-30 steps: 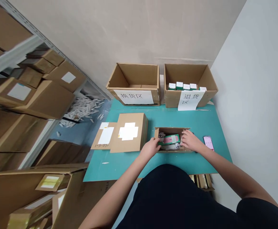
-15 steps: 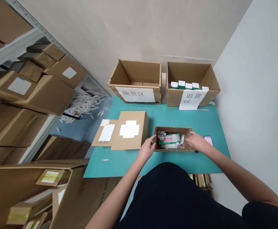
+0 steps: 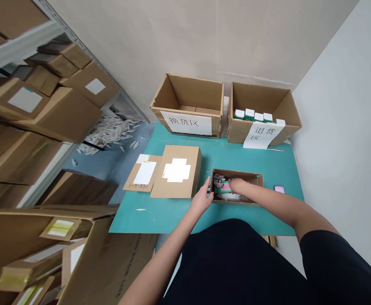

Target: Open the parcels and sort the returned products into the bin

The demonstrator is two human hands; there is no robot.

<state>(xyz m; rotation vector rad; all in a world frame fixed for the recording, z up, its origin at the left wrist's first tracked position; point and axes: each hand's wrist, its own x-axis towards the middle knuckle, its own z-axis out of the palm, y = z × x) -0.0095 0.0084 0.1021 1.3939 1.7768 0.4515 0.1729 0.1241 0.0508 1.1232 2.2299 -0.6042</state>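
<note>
A small open cardboard box (image 3: 258, 179) stands in front of me on the teal table. My left hand (image 3: 203, 197) grips its left wall, the thumb towards me and the fingers along the side. Inside the box lies a green and pink carton (image 3: 225, 187), with crumpled grey paper (image 3: 219, 181) to its left and white wrapping (image 3: 229, 196) in front. My right hand (image 3: 237, 185) reaches into the box, closed over the right part of the carton; its fingertips are partly hidden.
Left of the box lie a larger closed carton (image 3: 176, 171) and a flat labelled one (image 3: 141, 173). Two open boxes with paper signs stand at the back; the right one (image 3: 296, 116) holds several green-white cartons. A phone (image 3: 279, 189) lies at right. Loaded shelves (image 3: 42, 101) line the left.
My right hand has left the box's right wall and moved left into it, onto the green and pink carton. My left hand stays at the left wall. The view has shifted slightly.
</note>
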